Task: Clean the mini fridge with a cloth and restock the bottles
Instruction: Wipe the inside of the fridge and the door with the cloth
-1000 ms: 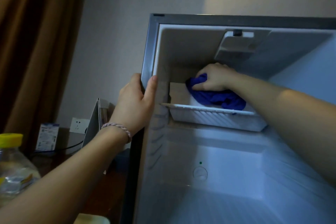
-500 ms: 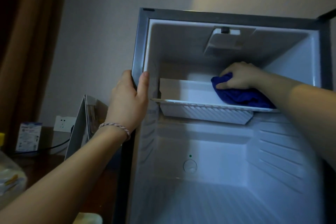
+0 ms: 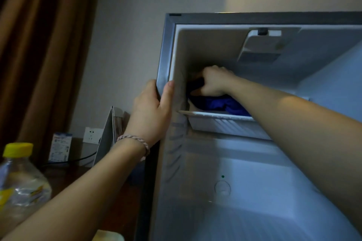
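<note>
The mini fridge (image 3: 274,162) stands open and empty, its lower compartment bare, and its upper shelf (image 3: 221,116) is where the work is. Over the past second the right hand (image 3: 214,82) has swept the blue cloth (image 3: 217,103) from the left part of that shelf out toward the right and now back into the far left corner, where it is bunched against the inner wall; the grip is closed over the cloth, pressing it into the corner. The left hand (image 3: 151,111) has stayed put, fingers wrapped round the left front edge of the cabinet to steady it. That back-and-forth suggests the shelf is nearly wiped, while the lower walls and floor probably remain to do. A bottle (image 3: 18,180) with a yellow cap waits on the counter (image 3: 115,201) at near left, so restocking has not begun.
</note>
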Tool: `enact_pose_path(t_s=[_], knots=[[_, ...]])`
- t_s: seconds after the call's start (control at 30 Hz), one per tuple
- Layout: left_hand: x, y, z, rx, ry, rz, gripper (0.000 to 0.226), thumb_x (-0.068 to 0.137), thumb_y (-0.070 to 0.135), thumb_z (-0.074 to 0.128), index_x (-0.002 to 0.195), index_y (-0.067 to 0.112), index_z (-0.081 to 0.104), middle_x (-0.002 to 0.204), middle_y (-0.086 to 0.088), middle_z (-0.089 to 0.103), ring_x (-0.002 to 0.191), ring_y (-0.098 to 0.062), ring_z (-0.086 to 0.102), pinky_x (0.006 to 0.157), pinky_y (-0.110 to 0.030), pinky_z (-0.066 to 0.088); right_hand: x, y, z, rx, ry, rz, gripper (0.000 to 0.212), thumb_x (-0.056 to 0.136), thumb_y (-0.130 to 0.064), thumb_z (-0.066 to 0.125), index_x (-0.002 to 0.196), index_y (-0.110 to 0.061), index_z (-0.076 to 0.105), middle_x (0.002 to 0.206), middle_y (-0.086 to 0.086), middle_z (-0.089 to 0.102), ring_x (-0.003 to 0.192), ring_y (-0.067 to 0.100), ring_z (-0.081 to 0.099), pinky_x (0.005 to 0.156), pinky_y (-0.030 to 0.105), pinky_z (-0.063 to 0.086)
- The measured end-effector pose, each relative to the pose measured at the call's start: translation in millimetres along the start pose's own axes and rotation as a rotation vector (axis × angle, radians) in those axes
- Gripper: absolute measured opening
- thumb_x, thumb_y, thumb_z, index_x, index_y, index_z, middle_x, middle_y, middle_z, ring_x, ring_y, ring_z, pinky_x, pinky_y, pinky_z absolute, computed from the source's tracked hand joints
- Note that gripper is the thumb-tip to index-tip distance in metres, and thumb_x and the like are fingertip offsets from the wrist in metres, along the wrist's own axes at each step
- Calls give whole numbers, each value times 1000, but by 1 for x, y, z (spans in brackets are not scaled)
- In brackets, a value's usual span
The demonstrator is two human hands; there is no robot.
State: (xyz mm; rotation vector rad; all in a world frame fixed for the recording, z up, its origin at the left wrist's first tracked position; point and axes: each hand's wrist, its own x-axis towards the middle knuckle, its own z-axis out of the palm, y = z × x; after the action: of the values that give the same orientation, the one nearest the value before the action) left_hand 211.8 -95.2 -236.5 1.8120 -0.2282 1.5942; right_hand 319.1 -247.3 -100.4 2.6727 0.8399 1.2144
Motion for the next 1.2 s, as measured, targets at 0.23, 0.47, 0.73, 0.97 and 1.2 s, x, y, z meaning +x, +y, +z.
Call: enact_pose_path(t_s=[0.23,0.47,0.73,0.97,1.2], knots=[[2,1,-1,69,34,9,36,101,52,40,83,22,50,68,6,53,58,-6,50,51,-23,33,-28,67,-10,122,-58,54,34,79,-64,69,91,-32,71,91,-5,70,84,17,62,82,35,51],[-1,3,-2,66,38,2,40,102,50,41,86,15,52,69,4,53,61,-6,49,49,-16,32,-77,148,-28,162,-147,301,50,76,-69,69,95,-23,74,98,1,71,90,24,64,92,40,52],[-5,6,6,-33,55,-43,34,102,50,41,79,26,44,69,8,49,56,-2,47,49,-16,32,-79,134,-28,77,-158,267,37,82,-65,67,86,-29,73,93,-1,72,86,21,63,86,39,52],[-4,5,3,-46,33,-27,32,102,49,40,77,29,40,71,7,48,59,-4,46,46,-13,31,-40,35,-8,35,-9,-77,52,85,-65,63,125,-33,66,125,6,53,117,33,53,96,38,42],[-5,2,1,-36,31,-16,35,102,50,40,83,21,46,71,6,49,60,-7,47,50,-21,32,-16,-4,10,-18,-51,-137,94,67,-80,60,149,-41,32,147,7,35,124,42,39,106,51,40]])
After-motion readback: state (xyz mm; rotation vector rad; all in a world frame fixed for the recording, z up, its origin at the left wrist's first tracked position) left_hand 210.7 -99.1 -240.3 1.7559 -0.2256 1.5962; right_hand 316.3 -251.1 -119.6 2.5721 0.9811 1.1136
